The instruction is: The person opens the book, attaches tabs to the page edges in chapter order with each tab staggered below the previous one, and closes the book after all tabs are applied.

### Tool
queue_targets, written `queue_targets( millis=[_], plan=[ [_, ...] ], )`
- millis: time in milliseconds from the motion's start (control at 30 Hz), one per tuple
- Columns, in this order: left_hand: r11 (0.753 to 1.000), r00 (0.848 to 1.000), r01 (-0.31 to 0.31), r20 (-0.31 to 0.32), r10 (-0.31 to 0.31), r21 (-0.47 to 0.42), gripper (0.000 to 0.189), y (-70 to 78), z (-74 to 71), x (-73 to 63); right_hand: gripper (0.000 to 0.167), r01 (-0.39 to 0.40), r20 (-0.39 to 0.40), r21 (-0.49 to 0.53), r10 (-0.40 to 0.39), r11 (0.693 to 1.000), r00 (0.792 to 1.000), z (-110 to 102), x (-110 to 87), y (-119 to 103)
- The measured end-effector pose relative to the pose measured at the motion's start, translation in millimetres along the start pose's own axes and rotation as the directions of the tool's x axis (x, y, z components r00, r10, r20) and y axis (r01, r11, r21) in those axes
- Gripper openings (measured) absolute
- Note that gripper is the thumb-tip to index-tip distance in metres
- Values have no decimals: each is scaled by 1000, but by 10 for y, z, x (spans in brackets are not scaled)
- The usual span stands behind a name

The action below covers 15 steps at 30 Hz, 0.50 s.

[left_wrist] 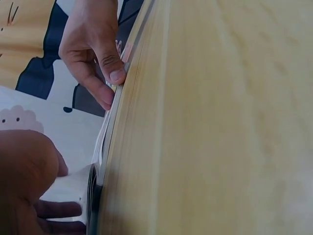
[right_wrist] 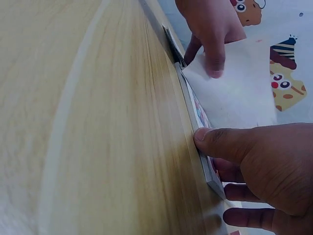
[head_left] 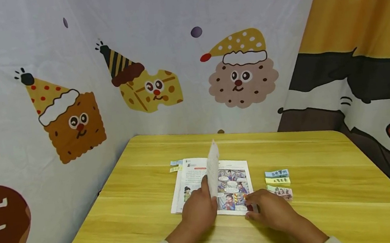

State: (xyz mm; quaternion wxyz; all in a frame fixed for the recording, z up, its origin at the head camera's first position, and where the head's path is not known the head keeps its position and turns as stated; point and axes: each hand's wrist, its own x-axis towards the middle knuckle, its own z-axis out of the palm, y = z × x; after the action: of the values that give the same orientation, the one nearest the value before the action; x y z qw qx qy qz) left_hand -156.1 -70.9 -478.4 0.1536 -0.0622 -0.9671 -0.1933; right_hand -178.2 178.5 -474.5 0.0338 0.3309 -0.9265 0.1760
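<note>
An open book (head_left: 234,165) lies on the table, its right-hand page printed with colour comic panels and its left-hand page (head_left: 195,173) mostly with text. One page (head_left: 213,163) stands nearly upright between them. My left hand (head_left: 199,209) holds this raised page near its lower edge; the right wrist view shows the thumb against the white sheet (right_wrist: 239,88). At the book's lower right corner, my right hand (head_left: 271,209) pinches the page edges, thumb (right_wrist: 208,137) on the side and forefinger over the top. Palm-side detail of the left fingers is partly hidden.
Blue, yellow and pink handwritten paper strips (head_left: 277,180) lie right of the book. Blue and yellow tabs (head_left: 176,166) stick out at its upper left. The wooden table (head_left: 132,176) meets a cartoon-printed curtain (head_left: 194,117) behind and at the sides.
</note>
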Motion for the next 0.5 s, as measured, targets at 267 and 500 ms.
queue_targets(
  millis=[267,500],
  plan=[
    [995,995,-24,-90,32,94,97,-73,36,-5,24,5,4,16,-5,1000,1000,-4,-7,4],
    [980,998,-43,-28,49,192,88,-75,2,16,28,13,21,9,-13,1000,1000,-16,-5,4]
  ],
)
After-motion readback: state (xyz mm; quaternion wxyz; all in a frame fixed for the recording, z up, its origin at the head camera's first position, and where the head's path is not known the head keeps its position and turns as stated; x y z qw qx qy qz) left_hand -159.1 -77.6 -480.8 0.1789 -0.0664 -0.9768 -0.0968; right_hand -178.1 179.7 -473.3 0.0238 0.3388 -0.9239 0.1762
